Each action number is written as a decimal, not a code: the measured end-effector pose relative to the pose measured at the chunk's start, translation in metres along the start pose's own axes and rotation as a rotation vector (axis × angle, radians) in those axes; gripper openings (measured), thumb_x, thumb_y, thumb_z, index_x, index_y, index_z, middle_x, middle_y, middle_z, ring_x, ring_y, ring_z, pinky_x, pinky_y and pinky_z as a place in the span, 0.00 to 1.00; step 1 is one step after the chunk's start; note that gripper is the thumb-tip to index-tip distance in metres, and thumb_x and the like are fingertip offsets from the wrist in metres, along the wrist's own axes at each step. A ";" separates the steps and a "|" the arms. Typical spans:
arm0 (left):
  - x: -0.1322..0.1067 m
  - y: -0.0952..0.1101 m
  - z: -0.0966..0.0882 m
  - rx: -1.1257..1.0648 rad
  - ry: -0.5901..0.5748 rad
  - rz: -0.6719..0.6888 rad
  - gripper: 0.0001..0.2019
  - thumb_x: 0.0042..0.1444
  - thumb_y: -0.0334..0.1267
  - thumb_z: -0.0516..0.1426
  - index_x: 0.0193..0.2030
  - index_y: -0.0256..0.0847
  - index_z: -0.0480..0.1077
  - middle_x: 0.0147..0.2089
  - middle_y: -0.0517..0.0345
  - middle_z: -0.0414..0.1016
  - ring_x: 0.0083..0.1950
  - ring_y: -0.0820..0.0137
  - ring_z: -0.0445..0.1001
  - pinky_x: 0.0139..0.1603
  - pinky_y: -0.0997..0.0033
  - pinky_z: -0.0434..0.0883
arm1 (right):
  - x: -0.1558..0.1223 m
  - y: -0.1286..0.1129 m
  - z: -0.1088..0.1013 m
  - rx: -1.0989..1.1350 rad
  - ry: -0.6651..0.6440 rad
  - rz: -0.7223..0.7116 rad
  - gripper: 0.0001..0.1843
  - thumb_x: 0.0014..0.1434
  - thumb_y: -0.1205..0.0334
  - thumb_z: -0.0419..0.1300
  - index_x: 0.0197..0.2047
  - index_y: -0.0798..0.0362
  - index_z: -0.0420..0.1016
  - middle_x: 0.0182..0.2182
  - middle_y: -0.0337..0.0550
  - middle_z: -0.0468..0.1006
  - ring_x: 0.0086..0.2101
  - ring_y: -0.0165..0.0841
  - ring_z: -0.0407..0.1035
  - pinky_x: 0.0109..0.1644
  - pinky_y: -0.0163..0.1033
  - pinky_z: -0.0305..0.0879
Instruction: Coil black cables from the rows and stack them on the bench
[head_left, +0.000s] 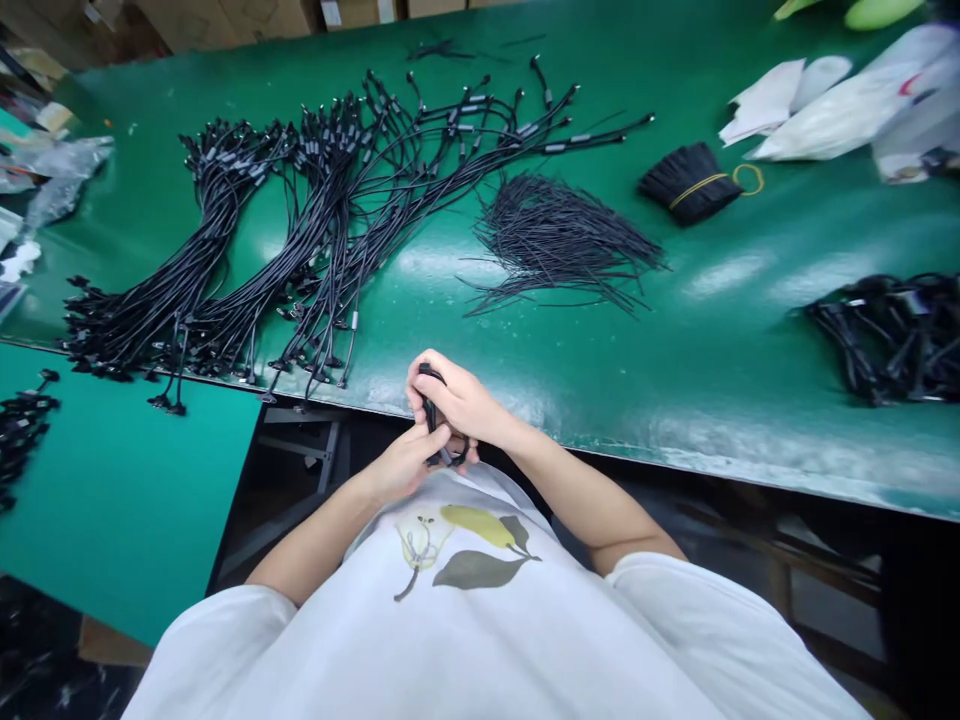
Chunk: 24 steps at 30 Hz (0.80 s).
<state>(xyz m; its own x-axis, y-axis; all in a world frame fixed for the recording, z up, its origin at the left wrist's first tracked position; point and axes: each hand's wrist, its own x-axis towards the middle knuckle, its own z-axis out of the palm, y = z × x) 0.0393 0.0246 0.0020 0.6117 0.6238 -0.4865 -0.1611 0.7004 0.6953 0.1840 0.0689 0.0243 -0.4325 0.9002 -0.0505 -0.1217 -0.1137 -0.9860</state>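
Note:
Close to my body, just off the table's front edge, both hands grip a coiled black cable (430, 412). My left hand (409, 462) is closed round its lower part, the thumb lying over it. My right hand (454, 398) is wrapped round the upper end of the coil from above, partly hiding it. Loose bundles of black cables (300, 240) with small connectors lie across the table to the left. Ahead of my hands is a spread pile of thin black twist ties (559, 240).
A yellow-banded bundle of black strips (690, 185) lies at the back right of the green table (420, 300). Coiled black cables (900, 335) are heaped at the right. White plastic bags (847, 110) sit far right, and cardboard boxes (195, 25) stand behind. A lower green surface (135, 500) adjoins on the left.

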 end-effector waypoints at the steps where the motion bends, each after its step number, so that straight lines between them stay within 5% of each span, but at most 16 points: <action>1: -0.002 0.004 -0.001 0.031 -0.047 -0.018 0.22 0.54 0.53 0.61 0.44 0.33 0.72 0.35 0.49 0.74 0.34 0.69 0.72 0.38 0.67 0.68 | -0.001 -0.001 -0.002 0.061 -0.041 0.044 0.11 0.64 0.53 0.52 0.38 0.52 0.61 0.28 0.34 0.70 0.26 0.25 0.66 0.29 0.30 0.64; 5: -0.005 0.015 -0.008 0.084 -0.188 -0.071 0.25 0.52 0.53 0.63 0.46 0.32 0.73 0.34 0.50 0.72 0.34 0.70 0.69 0.32 0.73 0.64 | -0.001 -0.003 -0.001 0.492 0.002 0.182 0.17 0.56 0.52 0.63 0.38 0.51 0.58 0.26 0.29 0.64 0.24 0.22 0.62 0.26 0.28 0.63; 9: -0.003 0.010 -0.002 -0.072 -0.268 -0.096 0.25 0.52 0.57 0.61 0.43 0.33 0.72 0.28 0.55 0.69 0.27 0.74 0.66 0.28 0.74 0.61 | 0.003 -0.011 0.005 0.679 0.104 0.171 0.21 0.54 0.50 0.65 0.34 0.50 0.56 0.21 0.25 0.53 0.16 0.17 0.40 0.16 0.22 0.39; 11: -0.001 0.007 0.003 -0.192 -0.238 -0.089 0.24 0.56 0.57 0.58 0.41 0.33 0.72 0.26 0.58 0.65 0.27 0.74 0.66 0.31 0.72 0.65 | 0.003 -0.014 0.002 0.684 0.077 0.124 0.21 0.55 0.47 0.63 0.32 0.51 0.56 0.20 0.25 0.51 0.15 0.17 0.37 0.14 0.22 0.35; 17: 0.005 0.013 0.013 -0.263 -0.325 -0.203 0.17 0.54 0.48 0.63 0.41 0.33 0.72 0.28 0.61 0.59 0.30 0.72 0.67 0.39 0.60 0.72 | -0.001 -0.014 -0.013 0.638 -0.047 0.050 0.23 0.57 0.44 0.62 0.29 0.52 0.58 0.17 0.24 0.49 0.14 0.16 0.36 0.12 0.21 0.38; 21: 0.013 0.020 0.026 -0.247 -0.332 -0.196 0.18 0.51 0.49 0.64 0.32 0.33 0.69 0.27 0.62 0.57 0.26 0.75 0.64 0.27 0.71 0.67 | -0.001 -0.012 -0.021 0.552 -0.023 -0.060 0.24 0.57 0.42 0.61 0.29 0.52 0.58 0.18 0.24 0.48 0.13 0.16 0.37 0.12 0.23 0.40; 24: 0.021 0.023 0.029 -0.228 -0.185 -0.142 0.17 0.50 0.47 0.65 0.34 0.34 0.68 0.26 0.64 0.56 0.23 0.79 0.60 0.21 0.78 0.57 | -0.006 -0.014 -0.037 0.214 0.119 -0.196 0.20 0.62 0.44 0.55 0.32 0.52 0.60 0.19 0.28 0.55 0.14 0.20 0.51 0.18 0.29 0.58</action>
<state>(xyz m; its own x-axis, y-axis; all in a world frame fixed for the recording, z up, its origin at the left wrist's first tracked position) 0.0707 0.0433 0.0228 0.7675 0.4550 -0.4515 -0.2206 0.8488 0.4805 0.2212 0.0807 0.0325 -0.2764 0.9551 0.1064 -0.3830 -0.0080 -0.9237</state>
